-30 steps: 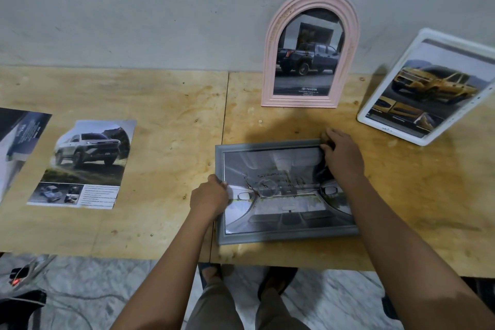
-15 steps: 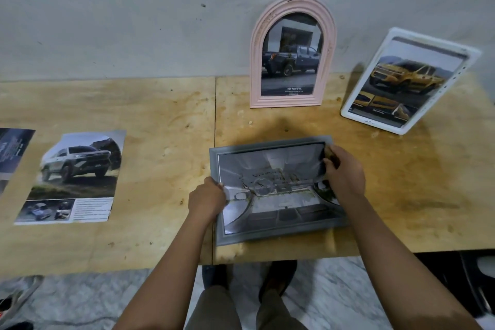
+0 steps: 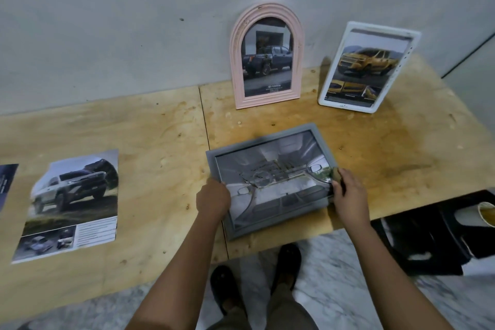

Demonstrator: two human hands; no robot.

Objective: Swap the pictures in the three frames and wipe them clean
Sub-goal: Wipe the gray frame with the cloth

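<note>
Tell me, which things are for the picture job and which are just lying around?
For the job: grey frame, gripped by left hand and right hand; pink frame; white frame; loose car picture; blue paper.
Just lying around: cup; black thing near it.

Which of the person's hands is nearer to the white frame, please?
Right. The right hand grips the right edge of the grey frame, below the white frame; the left hand grips its left edge, farther off.

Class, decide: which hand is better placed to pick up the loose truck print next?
Probably left: the left hand holds the grey frame nearer the print; the right hand would have to cross it.
</note>
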